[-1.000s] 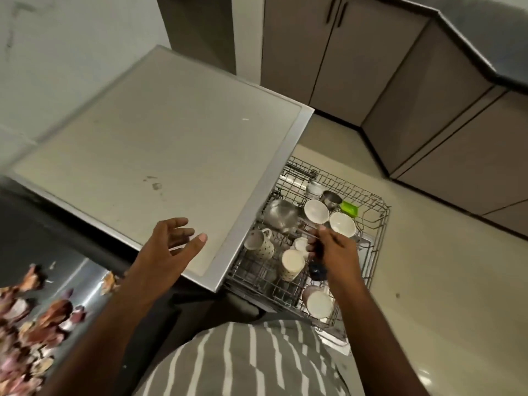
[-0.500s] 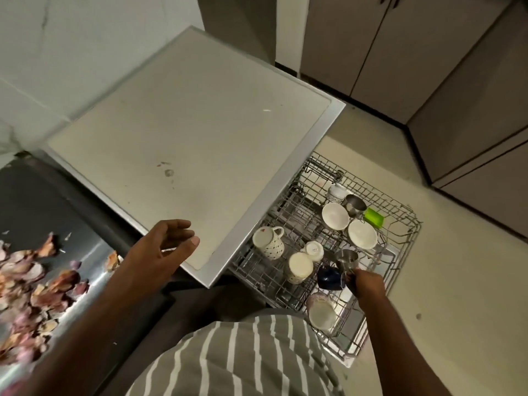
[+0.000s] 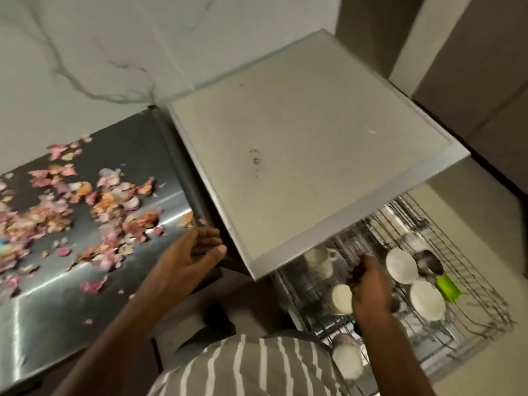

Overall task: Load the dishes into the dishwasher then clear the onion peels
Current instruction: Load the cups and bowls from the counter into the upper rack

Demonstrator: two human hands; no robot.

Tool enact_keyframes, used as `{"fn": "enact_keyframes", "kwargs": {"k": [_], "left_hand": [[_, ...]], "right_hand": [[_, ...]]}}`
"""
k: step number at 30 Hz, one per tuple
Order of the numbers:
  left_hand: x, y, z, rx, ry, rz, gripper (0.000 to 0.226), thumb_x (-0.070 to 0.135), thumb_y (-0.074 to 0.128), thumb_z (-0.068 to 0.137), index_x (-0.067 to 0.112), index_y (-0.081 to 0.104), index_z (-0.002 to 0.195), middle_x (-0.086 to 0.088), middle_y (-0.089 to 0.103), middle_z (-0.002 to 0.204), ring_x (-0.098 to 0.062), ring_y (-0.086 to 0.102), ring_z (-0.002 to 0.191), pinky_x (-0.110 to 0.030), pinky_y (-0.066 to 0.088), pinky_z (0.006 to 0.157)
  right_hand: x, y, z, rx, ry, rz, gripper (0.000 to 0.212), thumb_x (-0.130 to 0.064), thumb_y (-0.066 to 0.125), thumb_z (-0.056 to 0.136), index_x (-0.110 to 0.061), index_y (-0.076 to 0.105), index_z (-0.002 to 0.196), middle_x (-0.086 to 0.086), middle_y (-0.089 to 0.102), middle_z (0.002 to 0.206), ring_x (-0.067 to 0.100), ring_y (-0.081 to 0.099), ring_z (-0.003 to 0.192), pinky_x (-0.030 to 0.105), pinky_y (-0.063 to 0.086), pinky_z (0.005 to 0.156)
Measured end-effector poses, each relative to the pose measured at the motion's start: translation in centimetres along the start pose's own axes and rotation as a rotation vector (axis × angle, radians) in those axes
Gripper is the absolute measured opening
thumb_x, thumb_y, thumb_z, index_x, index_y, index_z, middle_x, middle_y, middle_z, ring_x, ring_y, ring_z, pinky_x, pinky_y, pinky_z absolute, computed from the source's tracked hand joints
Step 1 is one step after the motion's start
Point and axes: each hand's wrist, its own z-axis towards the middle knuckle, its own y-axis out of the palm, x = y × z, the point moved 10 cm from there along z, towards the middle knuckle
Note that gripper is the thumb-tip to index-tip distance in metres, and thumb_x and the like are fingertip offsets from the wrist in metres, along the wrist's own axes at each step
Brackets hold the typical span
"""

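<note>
Wire rack (image 3: 483,295) pulled out under the dishwasher top (image 3: 308,155) holds white bowls (image 3: 427,300), cups (image 3: 341,298) and a green item (image 3: 447,284); right hand (image 3: 370,287) reaches over it, grip blurred, cannot tell; left hand (image 3: 185,258) hovers, fingers relaxed; onion peels (image 3: 85,195) litter the steel counter (image 3: 57,310).

A kitchen seen from above. A white marble-veined wall (image 3: 100,47) rises behind a steel counter (image 3: 57,304). Grey-brown cabinet doors (image 3: 485,81) stand at the right, above a pale, smooth floor (image 3: 508,267).
</note>
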Motion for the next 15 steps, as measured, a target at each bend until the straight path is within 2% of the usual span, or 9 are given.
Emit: {"fn": "enact_keyframes", "kwargs": {"k": [2,4,6,10,13,15], "left_hand": [[-0.8,-1.3,-0.8,0.035,-0.022,-0.031,0.035,0.041,0.075,0.092,0.029,0.066,0.124,0.009,0.075,0.114,-0.007,0.072,0.108,-0.035,0.061,0.094],[-1.2,-2.5,-1.2,0.065,-0.030,-0.054,0.030,0.029,0.075,0.096,0.024,0.065,0.124,0.006,0.075,0.112,-0.005,0.072,0.107,-0.032,0.060,0.097],[-1.7,-4.3,-1.8,0.099,-0.030,-0.075,0.031,0.023,0.074,0.097,0.020,0.064,0.127,0.006,0.074,0.113,-0.002,0.070,0.106,-0.027,0.058,0.097],[-3.9,-9.0,-3.2,0.184,-0.009,-0.140,0.035,0.022,0.074,0.098,0.015,0.063,0.130,0.002,0.073,0.115,-0.006,0.070,0.107,-0.025,0.057,0.097],[-7.5,-14.1,-4.9,0.261,-0.042,-0.197,0.033,0.031,0.074,0.098,0.022,0.064,0.128,0.005,0.073,0.114,-0.006,0.070,0.106,-0.031,0.059,0.098],[-10.5,-17.5,-6.2,0.315,-0.074,-0.246,0.034,0.036,0.074,0.098,0.025,0.064,0.128,0.007,0.073,0.116,-0.005,0.070,0.108,-0.036,0.059,0.099]], "right_hand": [[-3.7,3.5,-2.6,-0.030,-0.217,-0.102,0.023,-0.033,0.061,0.104,-0.024,0.079,0.092,-0.008,0.074,0.074,0.007,0.068,0.064,0.025,0.053,0.056],[-7.0,8.4,-5.9,-0.174,-0.440,-0.192,0.023,-0.035,0.059,0.105,-0.024,0.079,0.100,-0.007,0.076,0.083,0.005,0.070,0.070,0.022,0.058,0.059],[-8.4,14.5,-9.8,-0.374,-0.608,-0.339,0.024,-0.035,0.057,0.105,-0.024,0.078,0.102,-0.002,0.072,0.078,0.008,0.067,0.069,0.020,0.057,0.059],[-5.2,26.2,-17.2,-0.719,-0.734,-0.680,0.016,-0.027,0.062,0.104,-0.035,0.076,0.103,-0.006,0.077,0.088,0.010,0.073,0.078,0.022,0.060,0.069],[1.0,33.6,-23.2,-0.968,-0.744,-0.914,0.014,-0.032,0.068,0.100,-0.041,0.074,0.109,-0.013,0.078,0.099,0.008,0.075,0.090,0.028,0.061,0.081],[5.2,37.3,-27.2,-1.123,-0.737,-1.004,0.019,-0.032,0.071,0.098,-0.045,0.073,0.111,-0.016,0.078,0.101,0.005,0.075,0.092,0.024,0.060,0.083]]}}
